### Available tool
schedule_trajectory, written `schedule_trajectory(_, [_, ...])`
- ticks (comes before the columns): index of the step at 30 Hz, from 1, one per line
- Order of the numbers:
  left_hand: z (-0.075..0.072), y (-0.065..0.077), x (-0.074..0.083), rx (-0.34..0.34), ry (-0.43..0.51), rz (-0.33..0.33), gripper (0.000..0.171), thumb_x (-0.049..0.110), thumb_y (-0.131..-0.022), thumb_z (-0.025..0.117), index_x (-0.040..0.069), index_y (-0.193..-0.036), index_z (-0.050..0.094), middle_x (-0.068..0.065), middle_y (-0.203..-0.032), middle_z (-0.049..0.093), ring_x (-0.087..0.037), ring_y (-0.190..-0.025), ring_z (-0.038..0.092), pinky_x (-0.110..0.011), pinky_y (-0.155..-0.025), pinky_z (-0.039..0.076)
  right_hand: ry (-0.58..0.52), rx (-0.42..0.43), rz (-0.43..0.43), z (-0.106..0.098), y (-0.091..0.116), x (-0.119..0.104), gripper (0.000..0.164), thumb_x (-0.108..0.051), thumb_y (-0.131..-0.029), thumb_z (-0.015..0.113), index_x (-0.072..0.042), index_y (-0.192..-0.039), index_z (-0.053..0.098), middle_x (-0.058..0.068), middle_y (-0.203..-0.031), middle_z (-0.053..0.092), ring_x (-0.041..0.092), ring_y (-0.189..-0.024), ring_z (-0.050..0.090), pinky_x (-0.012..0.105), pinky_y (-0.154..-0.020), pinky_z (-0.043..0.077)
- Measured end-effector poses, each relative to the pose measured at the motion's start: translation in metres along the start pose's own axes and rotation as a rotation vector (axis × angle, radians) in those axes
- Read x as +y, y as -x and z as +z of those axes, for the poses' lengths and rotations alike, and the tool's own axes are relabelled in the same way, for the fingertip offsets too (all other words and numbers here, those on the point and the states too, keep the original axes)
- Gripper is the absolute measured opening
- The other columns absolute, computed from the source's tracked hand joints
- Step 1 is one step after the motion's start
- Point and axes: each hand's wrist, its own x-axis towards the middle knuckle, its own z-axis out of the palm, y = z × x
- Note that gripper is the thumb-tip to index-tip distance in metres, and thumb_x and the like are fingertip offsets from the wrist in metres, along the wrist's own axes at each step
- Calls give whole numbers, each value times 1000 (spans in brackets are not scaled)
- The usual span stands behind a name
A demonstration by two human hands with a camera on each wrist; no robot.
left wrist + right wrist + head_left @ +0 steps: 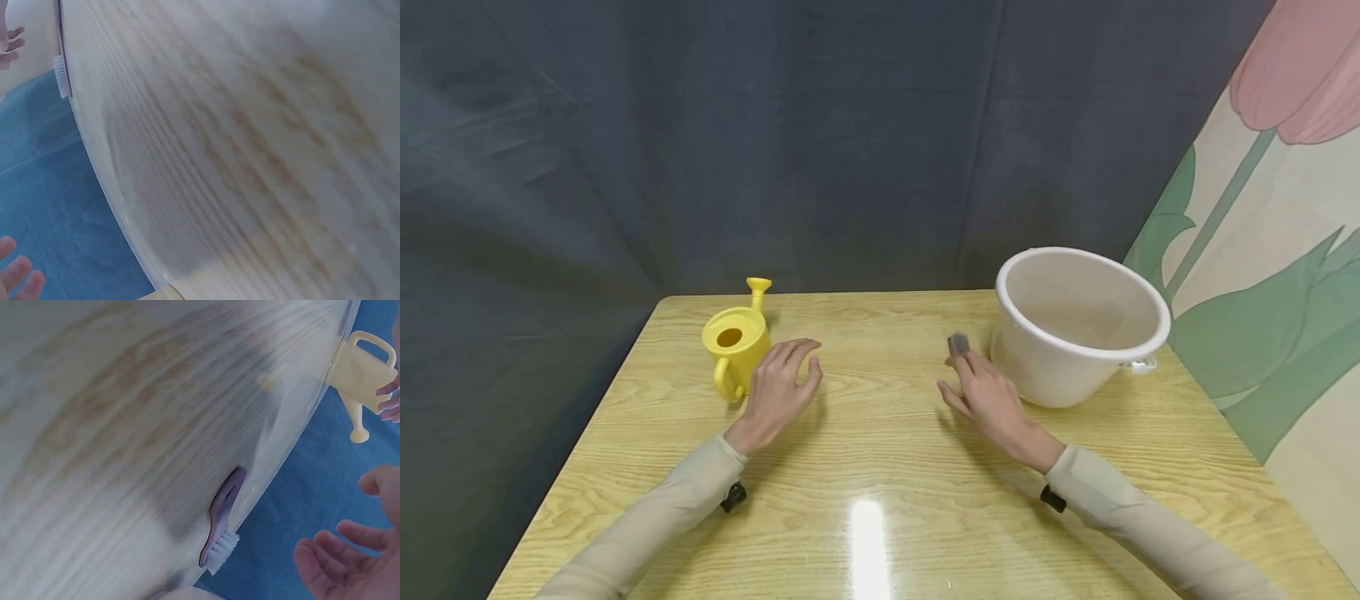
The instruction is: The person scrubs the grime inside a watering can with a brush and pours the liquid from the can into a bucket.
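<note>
A yellow watering can stands at the back left of the table, its spout pointing away and its handle towards me. My left hand hovers just right of it, fingers relaxed and holding nothing. Towards the right lies a scrubbing brush with a purple handle and white bristles. In the head view my right hand overlaps the brush's near part, so only its far end shows. From the right wrist, the loosely bent fingers appear apart from the brush.
A large white bucket stands close to the right of my right hand, with a handle fitting at its side. Behind the wooden table hangs a dark blue cloth. A wall painted with a tulip borders the right side.
</note>
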Motion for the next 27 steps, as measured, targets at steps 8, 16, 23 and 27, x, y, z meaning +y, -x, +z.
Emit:
schedule_trajectory(8, [-4, 3, -3, 40, 4, 5, 20, 11, -92, 57, 1, -103, 71, -13, -102, 72, -31, -94, 66, -44, -80, 55, -13, -13, 13, 0, 2, 1, 32, -21, -91, 70, 3, -110, 62, 15, -92, 58, 22, -67, 53, 35, -48, 50])
schedule_trajectory(16, [-10, 6, -7, 63, 22, -1, 18, 8, -90, 59, 0, -101, 71, -15, -101, 72, -32, -93, 67, -45, -81, 55, 14, -28, 28, 1, 4, 3, 31, -19, -90, 71, 5, -108, 63, 15, -89, 57, 22, -63, 52, 34, -43, 47])
schedule_trajectory(23, [-13, 7, -10, 84, 28, -4, 18, 8, -91, 58, -1, -99, 72, -15, -98, 72, -33, -90, 68, -46, -80, 55, 32, -48, 58, 3, 7, 6, 30, -14, -87, 74, 6, -105, 61, 15, -84, 54, 22, -58, 49, 35, -39, 44])
schedule_trajectory(27, [-17, 6, -12, 105, 29, -14, 18, 6, -90, 58, -1, -98, 72, -15, -97, 72, -33, -89, 68, -47, -80, 55, 45, -58, 77, 3, 8, 6, 26, -11, -85, 75, 4, -100, 60, 14, -79, 51, 21, -53, 45, 33, -36, 41])
